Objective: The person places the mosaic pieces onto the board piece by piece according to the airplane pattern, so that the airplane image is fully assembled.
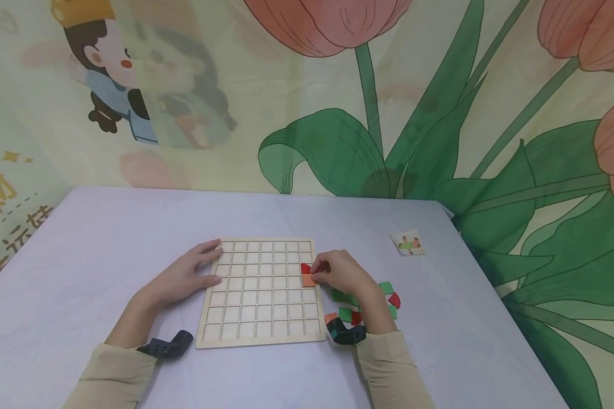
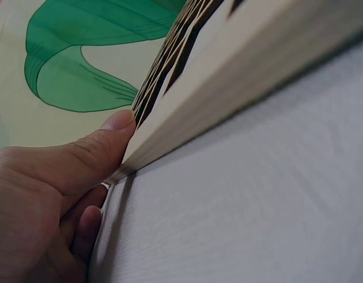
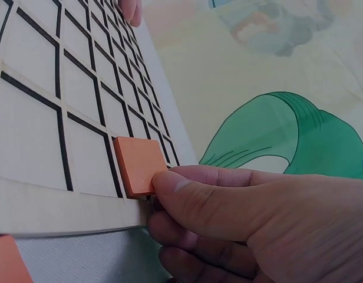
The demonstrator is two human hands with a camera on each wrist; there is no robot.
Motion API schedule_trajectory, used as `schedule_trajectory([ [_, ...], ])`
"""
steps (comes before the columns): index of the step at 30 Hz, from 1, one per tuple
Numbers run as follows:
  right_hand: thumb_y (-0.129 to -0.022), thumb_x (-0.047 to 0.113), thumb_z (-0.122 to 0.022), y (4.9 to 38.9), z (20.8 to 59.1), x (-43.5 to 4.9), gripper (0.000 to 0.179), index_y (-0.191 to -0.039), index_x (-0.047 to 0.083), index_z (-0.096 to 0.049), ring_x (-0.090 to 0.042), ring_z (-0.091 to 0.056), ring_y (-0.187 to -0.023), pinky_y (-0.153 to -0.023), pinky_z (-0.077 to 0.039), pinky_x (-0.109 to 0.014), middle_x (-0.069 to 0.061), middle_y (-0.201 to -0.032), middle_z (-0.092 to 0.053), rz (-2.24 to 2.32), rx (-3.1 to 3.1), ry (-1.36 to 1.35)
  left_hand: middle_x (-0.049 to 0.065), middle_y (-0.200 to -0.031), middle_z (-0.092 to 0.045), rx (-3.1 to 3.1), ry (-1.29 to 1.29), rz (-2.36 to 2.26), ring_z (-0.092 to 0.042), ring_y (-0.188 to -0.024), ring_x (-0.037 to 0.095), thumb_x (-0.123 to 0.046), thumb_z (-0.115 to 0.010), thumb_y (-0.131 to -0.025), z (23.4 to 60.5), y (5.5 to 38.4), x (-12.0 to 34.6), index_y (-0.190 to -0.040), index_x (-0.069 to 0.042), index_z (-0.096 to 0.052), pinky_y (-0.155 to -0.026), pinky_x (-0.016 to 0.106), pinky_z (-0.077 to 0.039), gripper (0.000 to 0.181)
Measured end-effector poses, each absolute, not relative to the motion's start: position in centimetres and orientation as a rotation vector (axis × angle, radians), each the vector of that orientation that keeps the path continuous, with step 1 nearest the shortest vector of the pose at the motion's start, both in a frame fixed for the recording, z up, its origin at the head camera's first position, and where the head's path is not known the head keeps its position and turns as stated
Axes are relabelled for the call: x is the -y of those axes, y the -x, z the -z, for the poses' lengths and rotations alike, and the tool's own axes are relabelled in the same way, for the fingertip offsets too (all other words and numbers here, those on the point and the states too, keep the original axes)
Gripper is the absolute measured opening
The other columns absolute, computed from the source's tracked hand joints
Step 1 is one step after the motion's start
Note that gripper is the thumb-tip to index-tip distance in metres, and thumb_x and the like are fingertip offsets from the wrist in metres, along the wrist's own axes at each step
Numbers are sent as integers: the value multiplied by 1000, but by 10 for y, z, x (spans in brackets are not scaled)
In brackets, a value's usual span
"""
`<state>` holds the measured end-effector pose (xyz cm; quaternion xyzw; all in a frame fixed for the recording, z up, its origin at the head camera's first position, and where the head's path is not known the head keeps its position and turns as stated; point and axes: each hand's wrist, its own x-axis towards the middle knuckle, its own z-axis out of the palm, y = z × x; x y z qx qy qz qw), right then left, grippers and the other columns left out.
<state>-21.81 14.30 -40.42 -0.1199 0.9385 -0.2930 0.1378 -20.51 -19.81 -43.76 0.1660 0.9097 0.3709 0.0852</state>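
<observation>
A pale wooden grid board (image 1: pixel 260 343) lies on the table. My left hand (image 1: pixel 186 272) rests along its left edge, fingers spread; in the left wrist view the thumb (image 2: pixel 119 121) touches the board's rim. At the right edge, my right hand (image 1: pixel 343 272) pinches an orange square tile (image 3: pixel 140 165) between thumb and index finger, at a cell in the outermost column. Just beyond that tile sits a red quarter-round piece (image 1: pixel 305 268) in the head view. The right wrist view hides this red piece behind the orange tile and fingers.
Right of the board lie several loose green, red and orange pieces, among them a green square (image 1: pixel 386 288) and a red quarter-round (image 1: pixel 394 300), partly covered by my right forearm. A small picture card (image 1: pixel 408 243) lies farther back on the white-covered table (image 1: pixel 266 216).
</observation>
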Motion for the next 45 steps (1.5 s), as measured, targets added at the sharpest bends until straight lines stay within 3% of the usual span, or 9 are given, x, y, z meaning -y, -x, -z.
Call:
schedule_trajectory([
  [26, -82, 18, -75, 217, 403, -142, 7, -87, 18, -69, -16, -54, -77, -66, -48, -24, 5, -81, -63, 802, -2707, 325, 15, -158, -20, -2721, -495, -1090, -13, -144, 43, -30, -68, -86, 436, 204, 198, -143, 2, -37, -114, 61, -14, 73],
  [45, -78, 15, -78, 213, 400, -142, 9, -83, 16, -70, -13, -54, -71, -63, -48, -23, 5, -73, -62, 773, -2696, 425, 13, -158, -20, -2700, -485, -1131, -12, -145, 42, -31, -68, -87, 434, 203, 198, -143, 1, -37, -115, 60, -12, 72],
])
